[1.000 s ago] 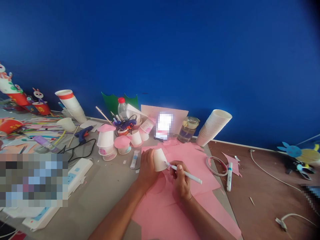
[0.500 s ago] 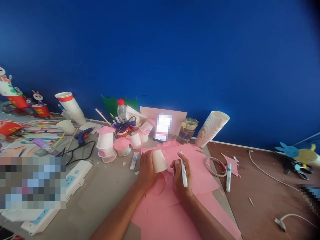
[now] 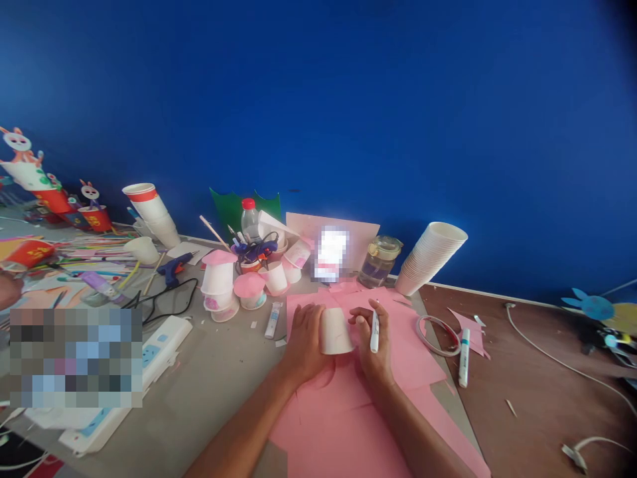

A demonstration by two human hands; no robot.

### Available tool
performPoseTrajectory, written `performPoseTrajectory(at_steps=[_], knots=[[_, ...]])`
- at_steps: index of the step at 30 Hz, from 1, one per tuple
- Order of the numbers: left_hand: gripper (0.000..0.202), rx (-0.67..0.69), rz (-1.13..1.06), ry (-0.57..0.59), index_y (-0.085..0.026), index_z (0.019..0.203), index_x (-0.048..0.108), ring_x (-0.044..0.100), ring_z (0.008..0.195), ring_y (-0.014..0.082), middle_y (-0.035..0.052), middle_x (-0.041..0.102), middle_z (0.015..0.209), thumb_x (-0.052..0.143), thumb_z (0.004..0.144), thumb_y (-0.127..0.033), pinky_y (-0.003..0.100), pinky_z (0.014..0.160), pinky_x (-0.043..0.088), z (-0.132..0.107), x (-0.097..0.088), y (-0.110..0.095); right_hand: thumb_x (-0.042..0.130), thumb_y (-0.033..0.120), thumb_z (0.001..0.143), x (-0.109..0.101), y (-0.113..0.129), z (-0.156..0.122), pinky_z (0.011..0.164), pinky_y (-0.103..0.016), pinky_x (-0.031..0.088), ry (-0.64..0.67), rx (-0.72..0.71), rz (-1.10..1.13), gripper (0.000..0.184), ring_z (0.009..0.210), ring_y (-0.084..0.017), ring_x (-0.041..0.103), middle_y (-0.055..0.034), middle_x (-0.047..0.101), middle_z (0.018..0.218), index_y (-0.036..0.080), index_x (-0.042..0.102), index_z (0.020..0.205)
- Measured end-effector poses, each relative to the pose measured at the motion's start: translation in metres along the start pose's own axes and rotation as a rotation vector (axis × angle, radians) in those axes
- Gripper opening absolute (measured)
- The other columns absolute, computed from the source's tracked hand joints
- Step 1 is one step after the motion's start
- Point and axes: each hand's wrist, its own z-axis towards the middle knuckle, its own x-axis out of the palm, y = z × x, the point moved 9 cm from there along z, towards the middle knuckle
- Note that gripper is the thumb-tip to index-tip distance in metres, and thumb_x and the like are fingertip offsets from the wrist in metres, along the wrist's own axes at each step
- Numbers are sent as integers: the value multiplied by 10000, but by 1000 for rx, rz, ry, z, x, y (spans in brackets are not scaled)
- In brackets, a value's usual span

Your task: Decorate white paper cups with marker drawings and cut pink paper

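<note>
My left hand (image 3: 304, 340) is wrapped round a white paper cup (image 3: 335, 331), held upside down over sheets of pink paper (image 3: 343, 411). My right hand (image 3: 374, 345) grips a white marker pen (image 3: 374, 331) upright, its thumb close to the cup's right side. A drawn circle outline shows on the pink paper just below the cup.
A second marker (image 3: 464, 346) and a tape ring (image 3: 436, 326) lie to the right on the pink paper's edge. Behind stand a leaning stack of white cups (image 3: 428, 257), a glass jar (image 3: 380, 261), pink-topped cups (image 3: 219, 282), a glue gun (image 3: 174, 268) and a power strip (image 3: 162, 340).
My right hand lifted the marker's tip off the cup and turned the pen upright. My left hand stood the tilted cup upside down, upright, on the paper.
</note>
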Motion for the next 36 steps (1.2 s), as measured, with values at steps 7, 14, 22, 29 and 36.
performPoseTrajectory(at_steps=[7, 14, 22, 29, 36], knots=[[749, 81, -97, 122, -162, 1358, 284, 399, 1275, 332, 167, 525, 1282, 639, 708, -272, 594, 1095, 220, -2, 8, -10, 570, 428, 845, 19, -5, -2, 679, -354, 519, 267, 102, 17, 446, 823, -198, 610, -113, 600, 1133, 227, 415, 1211], [820, 71, -40, 181, -185, 1393, 258, 321, 1334, 331, 165, 411, 1402, 679, 704, -327, 594, 1107, 173, -3, 5, 6, 583, 409, 815, -10, -6, 9, 849, -452, 442, -36, 57, -146, 445, 1023, -258, 548, -124, 576, 1148, 222, 420, 1184], [458, -84, 82, -81, -208, 1097, 506, 545, 1087, 239, 79, 618, 1115, 418, 693, -10, 512, 1058, 284, 3, -21, 37, 546, 416, 835, -21, -13, 10, 829, -426, 434, -156, 78, -94, 415, 1011, -250, 548, -129, 526, 1220, 230, 413, 1182], [366, -57, 255, 32, -234, 954, 600, 545, 984, 266, 59, 645, 987, 444, 719, -1, 596, 1053, 207, -1, -7, 36, 526, 407, 852, -20, -11, 11, 915, -469, 389, -147, 53, -110, 353, 1127, -264, 487, -118, 521, 1193, 232, 427, 1142], [209, -95, 187, -2, -228, 909, 566, 556, 907, 243, 35, 650, 881, 452, 815, -80, 578, 1053, 232, 0, -11, 37, 525, 430, 860, -10, -13, 8, 892, -467, 419, -49, 95, -62, 428, 1117, -269, 515, -150, 523, 1234, 221, 388, 1207]])
